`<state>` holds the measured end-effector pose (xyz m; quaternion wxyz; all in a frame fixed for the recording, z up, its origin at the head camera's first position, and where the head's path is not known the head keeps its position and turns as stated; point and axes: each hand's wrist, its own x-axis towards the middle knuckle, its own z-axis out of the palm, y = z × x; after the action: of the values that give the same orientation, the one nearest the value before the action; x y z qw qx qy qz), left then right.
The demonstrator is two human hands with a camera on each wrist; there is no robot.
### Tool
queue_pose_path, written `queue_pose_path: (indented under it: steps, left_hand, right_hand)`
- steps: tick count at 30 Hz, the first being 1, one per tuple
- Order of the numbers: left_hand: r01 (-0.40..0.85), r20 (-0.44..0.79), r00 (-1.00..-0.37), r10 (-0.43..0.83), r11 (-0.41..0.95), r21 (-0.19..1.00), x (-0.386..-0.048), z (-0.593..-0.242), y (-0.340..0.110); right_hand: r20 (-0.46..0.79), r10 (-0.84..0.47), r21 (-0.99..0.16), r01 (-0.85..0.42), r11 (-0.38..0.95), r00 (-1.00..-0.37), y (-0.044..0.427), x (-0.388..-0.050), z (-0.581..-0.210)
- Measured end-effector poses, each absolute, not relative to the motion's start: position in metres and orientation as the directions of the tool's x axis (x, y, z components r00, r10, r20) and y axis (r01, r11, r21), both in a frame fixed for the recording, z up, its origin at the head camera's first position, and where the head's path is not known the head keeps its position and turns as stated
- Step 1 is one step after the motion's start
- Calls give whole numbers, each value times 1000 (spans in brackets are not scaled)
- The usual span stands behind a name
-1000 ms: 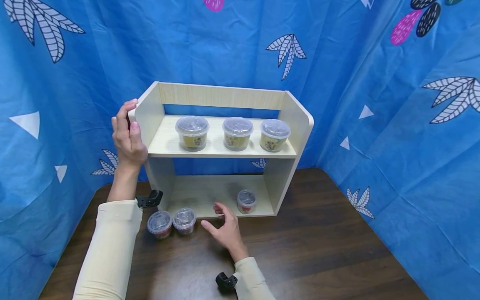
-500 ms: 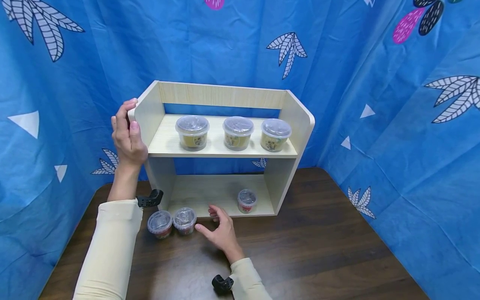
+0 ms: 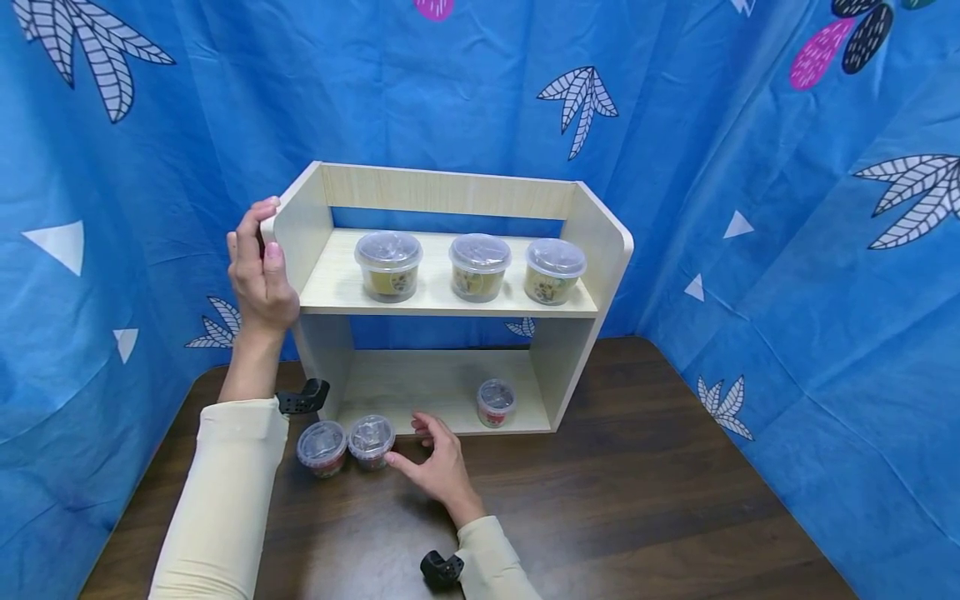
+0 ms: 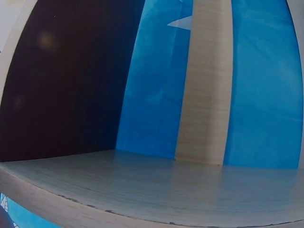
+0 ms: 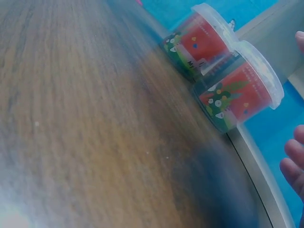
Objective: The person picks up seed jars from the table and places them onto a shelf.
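Observation:
My left hand point(image 3: 261, 279) grips the left side panel of a pale wooden two-tier shelf point(image 3: 446, 312), fingers by its front edge. In the left wrist view only the shelf's panel point(image 4: 156, 190) and bars show, no fingers. My right hand point(image 3: 441, 468) is spread just right of a small clear lidded plastic cup point(image 3: 371, 442); its thumb is very near or touching the cup. A second lidded cup point(image 3: 322, 448) stands left of that one. In the right wrist view the nearer cup point(image 5: 237, 95) has a red and green print, and fingertips point(image 5: 295, 154) show at the right edge, apart from it.
Three larger lidded tubs stand on the upper tier: left point(image 3: 388, 268), middle point(image 3: 479, 268), right point(image 3: 553, 273). One small cup point(image 3: 496, 403) sits at the right of the lower tier. A dark wooden table point(image 3: 630, 508) lies beneath, with blue patterned cloth point(image 3: 465, 92) behind.
My right hand has moved left, bringing its thumb up to the nearer cup. The left hand stays at the shelf's side panel; the cups have not moved.

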<state>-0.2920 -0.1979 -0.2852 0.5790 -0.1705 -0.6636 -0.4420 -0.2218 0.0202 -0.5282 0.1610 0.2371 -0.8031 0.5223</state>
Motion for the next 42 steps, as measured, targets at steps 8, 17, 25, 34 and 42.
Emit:
queue_pose_path:
  steps: [8,17,25,34,42]
  left_hand:
    - [740,921,-272,-278,552,385,-292,-285,-199]
    - [740,924,-267,-275,556,379,-288,-283,-197]
    - [743,924,-269,-272,553,379,-293,-286,-201]
    - [737,923,-272,-271,558,381,-298,-290,-205]
    - [742,929,-264,-258,561,367,-295,-287,-203]
  right_hand:
    - [496,-214,-768,-540,346,-842,16,-223,-531]
    - [486,-221,-773,-534,342,-845,11,-224,-529]
    - [454,-233,-784,-510,353,-860,6,-226,-530]
    - [414,-253,-793,-483,372,-874,2,-227,-532]
    - [373,-267,-805,-453,384,-889,-2,-228,-533]
